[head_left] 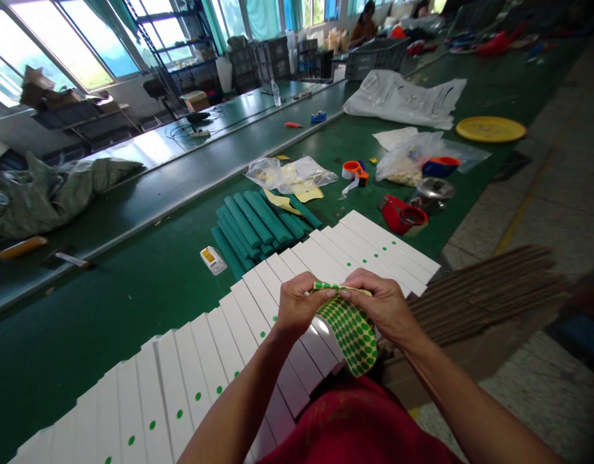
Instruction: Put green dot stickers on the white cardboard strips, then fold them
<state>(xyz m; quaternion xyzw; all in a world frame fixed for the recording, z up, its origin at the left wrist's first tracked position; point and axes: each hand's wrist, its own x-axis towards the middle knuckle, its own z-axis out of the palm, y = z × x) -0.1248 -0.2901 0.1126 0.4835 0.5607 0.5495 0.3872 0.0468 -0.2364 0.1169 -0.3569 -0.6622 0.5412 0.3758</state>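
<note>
Both my hands pinch the top edge of a yellow sheet of green dot stickers [355, 336], which curls down in front of my red shirt. My left hand [299, 303] grips it at the left, and my right hand [381, 299] holds it close beside, thumbs nearly meeting. Beneath them, long white boxes [243, 316] lie side by side in an overlapping row. Many carry one green dot; around my hands and forearms the dots are partly hidden.
Behind the boxes lies a stack of dark green ribbed tubes [258, 225]. Nearby are an orange tape dispenser [355, 173], a red tape dispenser [401, 214], a metal tin [433, 192] and plastic bags [408, 158]. Flattened cardboard [485, 296] sits at the right. A person [363, 26] is far back.
</note>
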